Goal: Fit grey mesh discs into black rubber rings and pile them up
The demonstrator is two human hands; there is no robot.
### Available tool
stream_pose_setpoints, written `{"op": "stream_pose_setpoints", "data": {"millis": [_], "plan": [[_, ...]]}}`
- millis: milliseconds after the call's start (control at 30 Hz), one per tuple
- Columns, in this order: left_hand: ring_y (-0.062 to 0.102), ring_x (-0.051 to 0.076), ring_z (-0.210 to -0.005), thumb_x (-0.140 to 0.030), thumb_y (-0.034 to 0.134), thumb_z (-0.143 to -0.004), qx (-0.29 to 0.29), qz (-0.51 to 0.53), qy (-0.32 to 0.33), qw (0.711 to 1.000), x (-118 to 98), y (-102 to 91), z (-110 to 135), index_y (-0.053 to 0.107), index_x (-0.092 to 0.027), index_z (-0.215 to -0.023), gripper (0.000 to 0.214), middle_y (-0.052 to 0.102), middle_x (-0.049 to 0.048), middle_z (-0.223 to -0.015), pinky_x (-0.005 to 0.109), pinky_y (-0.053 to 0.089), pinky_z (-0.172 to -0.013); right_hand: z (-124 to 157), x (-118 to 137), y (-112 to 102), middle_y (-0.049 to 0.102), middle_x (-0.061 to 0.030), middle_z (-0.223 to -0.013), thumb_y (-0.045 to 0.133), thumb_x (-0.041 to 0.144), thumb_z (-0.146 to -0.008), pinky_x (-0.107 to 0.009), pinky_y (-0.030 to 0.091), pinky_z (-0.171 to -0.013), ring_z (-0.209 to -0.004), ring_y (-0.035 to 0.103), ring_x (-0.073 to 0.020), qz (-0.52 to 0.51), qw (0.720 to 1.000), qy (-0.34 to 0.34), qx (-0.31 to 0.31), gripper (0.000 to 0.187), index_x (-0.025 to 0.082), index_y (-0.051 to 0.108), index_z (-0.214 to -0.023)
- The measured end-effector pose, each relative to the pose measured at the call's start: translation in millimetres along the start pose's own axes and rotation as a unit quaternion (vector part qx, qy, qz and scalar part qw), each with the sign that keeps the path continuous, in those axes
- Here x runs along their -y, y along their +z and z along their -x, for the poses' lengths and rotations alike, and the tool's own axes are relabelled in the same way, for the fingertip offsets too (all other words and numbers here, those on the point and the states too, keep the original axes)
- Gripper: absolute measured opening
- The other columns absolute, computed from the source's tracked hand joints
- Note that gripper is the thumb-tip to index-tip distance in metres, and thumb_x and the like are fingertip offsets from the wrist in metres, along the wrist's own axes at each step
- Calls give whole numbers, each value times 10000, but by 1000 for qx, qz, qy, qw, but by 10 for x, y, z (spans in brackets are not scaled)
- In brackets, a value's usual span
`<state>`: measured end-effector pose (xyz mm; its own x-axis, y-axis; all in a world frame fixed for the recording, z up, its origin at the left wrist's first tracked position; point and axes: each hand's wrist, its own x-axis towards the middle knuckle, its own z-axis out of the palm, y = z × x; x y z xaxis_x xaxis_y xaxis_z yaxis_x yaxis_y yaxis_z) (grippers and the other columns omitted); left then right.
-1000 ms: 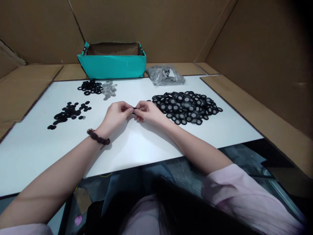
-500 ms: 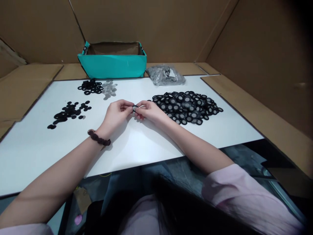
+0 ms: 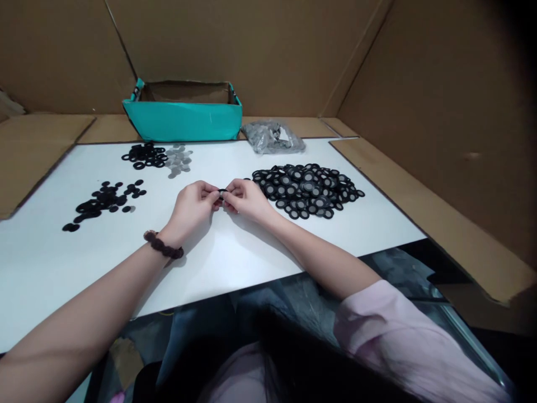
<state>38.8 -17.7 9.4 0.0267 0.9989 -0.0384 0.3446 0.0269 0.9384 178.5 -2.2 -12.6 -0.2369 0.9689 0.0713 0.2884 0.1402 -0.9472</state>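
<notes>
Between the fingertips of both hands is a small black ring point(image 3: 222, 191), with a bit of pale grey showing inside its edge. My left hand point(image 3: 193, 202) pinches it from the left; my right hand point(image 3: 248, 199) closes on its other side. Fingers cover much of the ring. Just right of my right hand lies a big pile of black rings with grey centres point(image 3: 308, 187). To the left are scattered small black discs point(image 3: 107, 198). Farther back sit a heap of black rings point(image 3: 145, 154) and, beside it, some translucent grey discs point(image 3: 178, 159).
A turquoise open box point(image 3: 188, 120) stands at the back of the white table top point(image 3: 201, 268). Beside it lies a clear plastic bag point(image 3: 272, 137) of grey pieces. Cardboard walls point(image 3: 272, 56) rise behind and at the right.
The view has shifted, so the table's contents appear farther left and slightly lower. Both hands keep their pinch on the ring, whose grey face shows less now.
</notes>
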Motion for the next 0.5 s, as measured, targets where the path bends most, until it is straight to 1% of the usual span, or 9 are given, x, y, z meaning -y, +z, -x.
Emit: {"op": "stream_pose_setpoints", "data": {"millis": [167, 267, 333, 400, 500], "plan": [[616, 183, -626, -228, 586, -710, -25, -33, 49, 998, -21, 25, 22, 571, -162, -737, 72, 638, 46, -670, 293, 480, -602, -7, -8, 27, 574, 9, -600, 550, 161, -754, -200, 423, -556, -558, 545, -95, 9, 999, -35, -33, 74, 154, 524, -685], [601, 176, -622, -243, 594, -697, -50, -40, 71, 995, -27, 27, 34, 571, -176, -737, 81, 624, 30, -662, 272, 462, -587, 0, 31, 49, 566, 28, -614, 549, 145, -747, -188, 431, -556, -557, 544, -85, -37, 997, -25, -55, 23, 158, 536, -761], [595, 174, -626, -249, 592, -698, -58, -41, 82, 994, -29, 22, 38, 578, -180, -760, 94, 611, 20, -642, 263, 454, -583, 9, 62, 55, 562, 43, -616, 561, 148, -742, -178, 433, -543, -540, 537, -75, -80, 995, -22, -62, 79, 170, 527, -810], [596, 173, -642, -252, 583, -708, -57, -30, 84, 994, -36, 10, 40, 586, -178, -806, 123, 607, 16, -641, 260, 455, -590, 20, 91, 53, 563, 49, -612, 565, 148, -742, -172, 433, -530, -522, 527, -68, -118, 991, -23, -55, 100, 176, 524, -829], [592, 158, -641, -246, 574, -717, -44, 22, 59, 997, -57, -12, 45, 594, -161, -822, 137, 608, 19, -657, 260, 468, -605, 29, 119, 40, 565, 50, -599, 587, 149, -733, -176, 440, -528, -503, 519, -65, -158, 987, -10, -29, 117, 173, 544, -839]]}}
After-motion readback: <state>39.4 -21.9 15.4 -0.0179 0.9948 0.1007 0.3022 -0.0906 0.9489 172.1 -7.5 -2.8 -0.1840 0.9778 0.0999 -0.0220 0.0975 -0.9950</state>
